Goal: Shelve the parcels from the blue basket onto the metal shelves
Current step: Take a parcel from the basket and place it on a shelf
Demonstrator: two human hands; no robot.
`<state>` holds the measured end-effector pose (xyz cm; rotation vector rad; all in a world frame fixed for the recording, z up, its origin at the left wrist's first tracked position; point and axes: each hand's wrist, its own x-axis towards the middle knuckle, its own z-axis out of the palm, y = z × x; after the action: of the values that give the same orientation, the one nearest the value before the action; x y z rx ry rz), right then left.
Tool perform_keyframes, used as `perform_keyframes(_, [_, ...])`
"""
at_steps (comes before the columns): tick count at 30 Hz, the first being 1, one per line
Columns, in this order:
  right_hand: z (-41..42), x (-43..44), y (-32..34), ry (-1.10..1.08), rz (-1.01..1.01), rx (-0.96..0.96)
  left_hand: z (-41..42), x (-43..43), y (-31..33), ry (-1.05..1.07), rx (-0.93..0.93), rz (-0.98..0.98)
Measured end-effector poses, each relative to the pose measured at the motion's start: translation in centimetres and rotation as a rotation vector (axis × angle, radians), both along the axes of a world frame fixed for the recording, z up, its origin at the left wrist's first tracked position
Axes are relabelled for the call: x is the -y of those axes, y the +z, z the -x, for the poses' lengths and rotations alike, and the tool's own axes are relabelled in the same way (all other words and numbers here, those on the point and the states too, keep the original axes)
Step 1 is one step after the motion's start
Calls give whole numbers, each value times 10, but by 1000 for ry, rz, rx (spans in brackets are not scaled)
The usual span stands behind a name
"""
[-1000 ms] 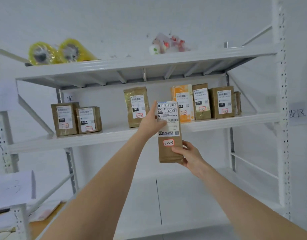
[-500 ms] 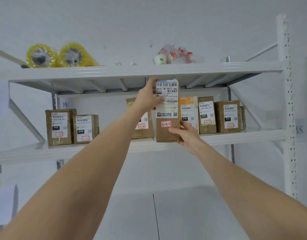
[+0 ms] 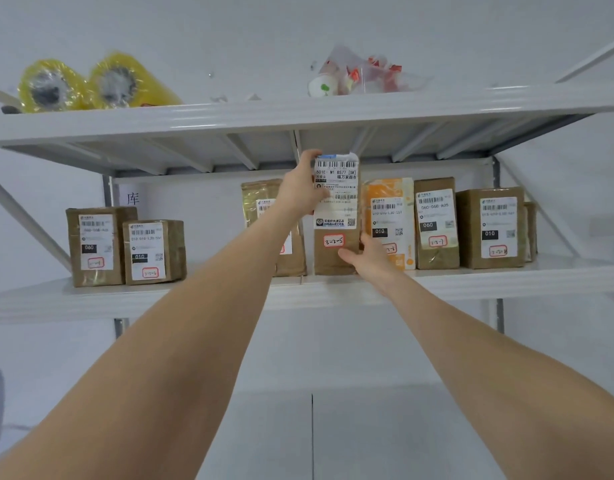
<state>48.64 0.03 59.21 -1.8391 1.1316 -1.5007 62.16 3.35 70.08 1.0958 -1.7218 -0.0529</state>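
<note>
At head height on the metal rack, the middle shelf (image 3: 506, 282) carries a row of upright parcels. From the left: two brown parcels (image 3: 94, 247) touching each other, then, well apart, a gold-wrapped parcel (image 3: 264, 195), the tall parcel (image 3: 336, 216), an orange parcel (image 3: 390, 209) and two more brown boxes (image 3: 489, 226). The upper shelf (image 3: 298, 116) holds two yellow rolls (image 3: 49, 86) at the left and a clear bag of small items (image 3: 361, 74) near the middle.

The tall parcel stands in the gap between the gold-wrapped parcel and the orange parcel, just beside both. Its lower edge appears to meet the shelf deck. Its top reaches close under the ribs of the upper shelf.

Left grip (image 3: 300, 188): thumb and fingers curl round the upper left edge of the tall parcel; the forearm covers part of the gold-wrapped parcel. Right grip (image 3: 371, 261): the thumb lies on the lower front face and the fingers pass behind the right edge, pinching the parcel there and covering the foot of the orange parcel.

Orientation: long axis vertical, printed label facing outward, barcode end uppermost, red-bordered handwritten tag low on the front.
</note>
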Motion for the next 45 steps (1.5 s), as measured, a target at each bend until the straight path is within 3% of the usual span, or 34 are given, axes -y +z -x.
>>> perform_keyframes(7, [-6, 29, -4, -106, 7, -195, -7, 38, -6, 24, 5, -64])
perform_keyframes(16, [-7, 43, -7, -195, -24, -280, -15, 70, -9, 37, 38, -118])
perform_keyframes(24, [-8, 47, -11, -433, 47, -435, -13, 73, 6, 298, 435, 20])
perform_keyframes(29, [-12, 33, -11, -657, 391, -667, -6, 69, 11, 424, 701, 146])
perform_keyframes(32, [-18, 34, -21, -601, 557, -846, -1, 67, 10, 481, 765, 208])
perform_keyframes(38, [-25, 30, -31, -586, 423, -991, 8, 69, 13, 558, 833, 262])
perform_keyframes(45, [-27, 34, -28, -597, 413, -992, 10, 75, 14, 553, 841, 255])
